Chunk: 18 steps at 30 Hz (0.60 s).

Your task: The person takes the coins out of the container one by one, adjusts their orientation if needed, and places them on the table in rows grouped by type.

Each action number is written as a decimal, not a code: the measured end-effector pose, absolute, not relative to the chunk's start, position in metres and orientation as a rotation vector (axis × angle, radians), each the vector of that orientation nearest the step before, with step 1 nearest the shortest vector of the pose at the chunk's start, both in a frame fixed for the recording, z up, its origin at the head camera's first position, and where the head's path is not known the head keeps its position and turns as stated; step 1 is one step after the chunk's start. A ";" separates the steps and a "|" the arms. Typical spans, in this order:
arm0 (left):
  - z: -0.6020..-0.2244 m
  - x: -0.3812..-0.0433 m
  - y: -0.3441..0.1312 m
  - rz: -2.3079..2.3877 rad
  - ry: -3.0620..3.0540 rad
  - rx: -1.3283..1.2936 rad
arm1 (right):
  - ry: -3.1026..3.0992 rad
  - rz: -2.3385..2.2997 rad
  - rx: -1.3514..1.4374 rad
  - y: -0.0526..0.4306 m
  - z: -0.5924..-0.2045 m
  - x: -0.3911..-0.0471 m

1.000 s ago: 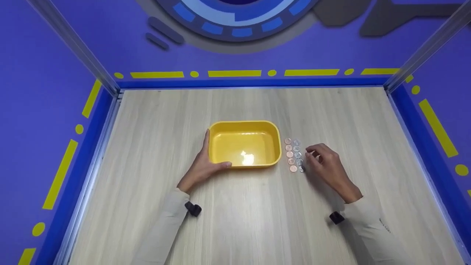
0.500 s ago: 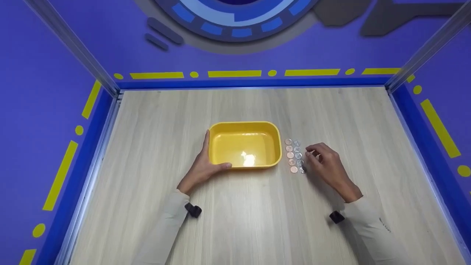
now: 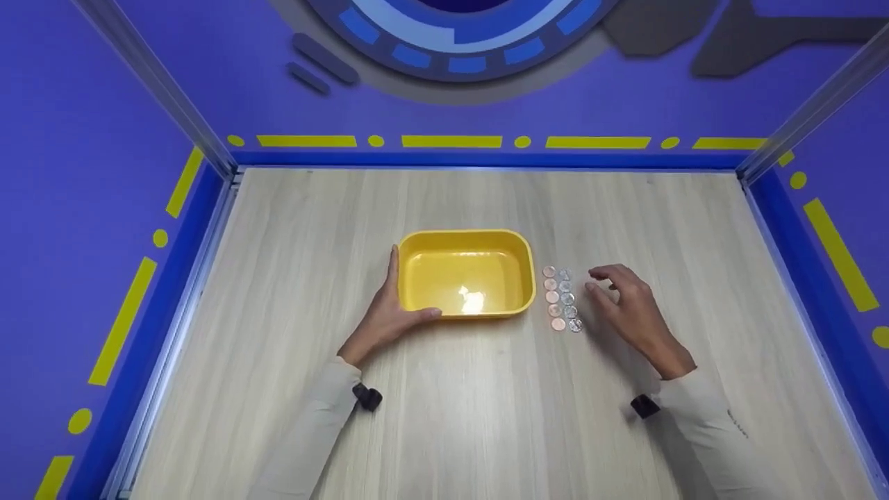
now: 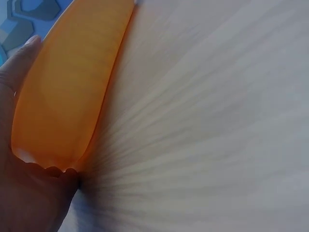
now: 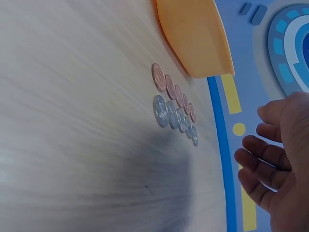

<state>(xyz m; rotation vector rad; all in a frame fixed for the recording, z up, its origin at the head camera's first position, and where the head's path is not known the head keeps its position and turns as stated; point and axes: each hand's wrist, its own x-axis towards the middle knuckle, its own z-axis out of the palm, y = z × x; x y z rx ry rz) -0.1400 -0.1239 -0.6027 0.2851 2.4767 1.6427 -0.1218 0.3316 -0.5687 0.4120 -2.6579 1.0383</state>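
A yellow rectangular plastic bin (image 3: 465, 239) with rounded corners stands on the wooden table. My left hand (image 3: 389, 316) grips its left end, with the thumb along the front side and the fingers along the left side. In the left wrist view the bin's long outer wall (image 4: 67, 82) shows above the palm. To the right of the bin lie two rows of coins: copper coins (image 3: 553, 297) nearer the bin and silver coins (image 3: 568, 298) beside them. My right hand (image 3: 632, 305) hovers just right of the silver row, fingers loosely bent, thumb apart from them and nothing held.
The light wooden tabletop (image 3: 472, 417) is bounded by blue-purple walls (image 3: 458, 114) with yellow dashes at the back and both sides. Metal frame posts (image 3: 812, 104) rise at the back corners. A small black wrist camera (image 3: 644, 406) sits at the right cuff.
My right hand has moved slightly right, away from the coins, and its thumb and fingers have spread apart. The left hand keeps its grip on the bin. The head view has shifted a little.
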 end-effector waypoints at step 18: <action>-0.564 -0.140 -0.180 0.941 2.951 0.391 | -2.974 0.757 0.396 0.371 -0.538 -0.122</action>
